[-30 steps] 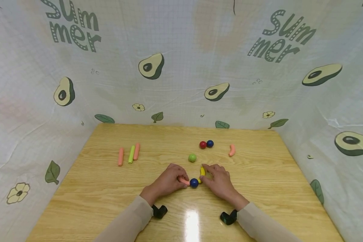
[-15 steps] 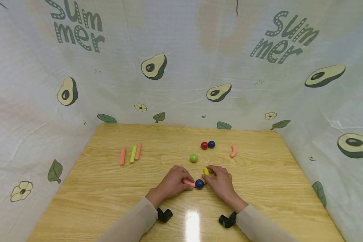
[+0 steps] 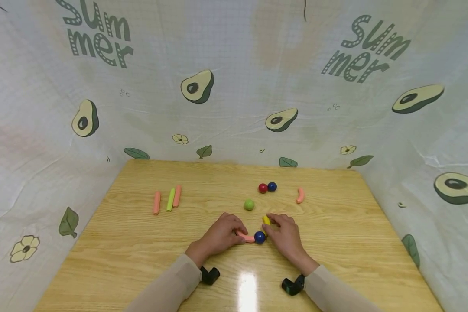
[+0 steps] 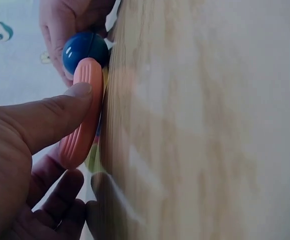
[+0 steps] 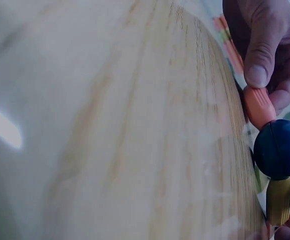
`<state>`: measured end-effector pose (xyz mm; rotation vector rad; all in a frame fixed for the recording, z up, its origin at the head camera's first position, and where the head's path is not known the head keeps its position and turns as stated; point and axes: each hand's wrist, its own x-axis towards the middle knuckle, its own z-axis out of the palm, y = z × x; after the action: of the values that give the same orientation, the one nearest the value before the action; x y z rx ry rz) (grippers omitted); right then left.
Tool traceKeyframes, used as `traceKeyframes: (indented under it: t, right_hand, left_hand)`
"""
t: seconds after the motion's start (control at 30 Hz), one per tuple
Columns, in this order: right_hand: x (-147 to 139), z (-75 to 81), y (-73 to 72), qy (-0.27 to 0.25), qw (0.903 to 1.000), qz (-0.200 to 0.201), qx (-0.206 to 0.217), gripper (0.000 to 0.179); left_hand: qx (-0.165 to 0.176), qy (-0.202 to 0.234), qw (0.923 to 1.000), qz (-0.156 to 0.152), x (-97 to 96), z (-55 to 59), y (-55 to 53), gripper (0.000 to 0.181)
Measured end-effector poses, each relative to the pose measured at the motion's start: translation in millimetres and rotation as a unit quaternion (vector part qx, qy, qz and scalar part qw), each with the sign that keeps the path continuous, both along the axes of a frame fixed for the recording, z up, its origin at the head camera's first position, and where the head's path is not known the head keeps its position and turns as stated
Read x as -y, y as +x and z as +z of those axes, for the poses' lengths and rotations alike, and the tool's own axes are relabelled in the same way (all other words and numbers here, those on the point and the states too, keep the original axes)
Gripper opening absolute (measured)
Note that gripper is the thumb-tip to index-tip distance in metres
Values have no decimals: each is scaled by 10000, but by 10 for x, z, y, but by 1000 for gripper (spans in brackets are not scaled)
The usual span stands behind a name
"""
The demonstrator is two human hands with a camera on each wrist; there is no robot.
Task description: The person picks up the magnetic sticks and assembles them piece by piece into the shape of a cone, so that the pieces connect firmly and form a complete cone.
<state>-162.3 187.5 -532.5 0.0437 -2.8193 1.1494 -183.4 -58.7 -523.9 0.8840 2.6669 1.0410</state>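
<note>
Near the middle of the table, my left hand (image 3: pixel 220 234) pinches a salmon curved toy rod (image 3: pixel 248 238) between thumb and fingers. One end of that rod meets a dark blue ball (image 3: pixel 259 237). On the ball's other side, a yellow curved toy rod (image 3: pixel 266 220) is pinched by my right hand (image 3: pixel 284 236), its fingertips partly covering it. The right wrist view shows the blue ball (image 5: pixel 279 149) joined end to end between the salmon rod (image 5: pixel 260 107) and the yellow rod (image 5: pixel 279 202). In the left wrist view my thumb lies along the salmon rod (image 4: pixel 82 117).
Beyond my hands lies a green ball (image 3: pixel 249 205). Farther back, a red ball (image 3: pixel 263 188) and another blue ball (image 3: pixel 272 186) sit side by side, with a salmon curved rod (image 3: pixel 300 195) to their right. Straight salmon and lime rods (image 3: pixel 170 200) lie at the left. A printed cloth surrounds the table.
The blue ball and salmon rod have shifted right, closer to my right hand. Over the last half second, my left hand has drawn back slightly left and more of the salmon rod shows.
</note>
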Motion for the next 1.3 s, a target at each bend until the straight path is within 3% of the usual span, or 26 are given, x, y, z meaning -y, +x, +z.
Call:
traceKeyframes:
  t: [0.33, 0.63, 0.87, 1.3]
  right_hand:
    - [-33, -1, -13, -193, 9998, -44, 50, 43]
    - [-11, -2, -18, -176, 9998, -110, -25, 39]
    - [-7, -6, -25, -189, 9997, -149, 12, 40]
    - [-3, 9, -18, -233, 9996, -156, 85, 39]
  left_hand:
    - [82, -62, 9999, 24, -1, -2, -39, 18]
    - [145, -28, 9999, -36, 20, 8, -48, 7]
    - [280, -23, 9996, -61, 30, 21, -66, 15]
    - [27, 4, 9998, -188, 35, -19, -93, 9]
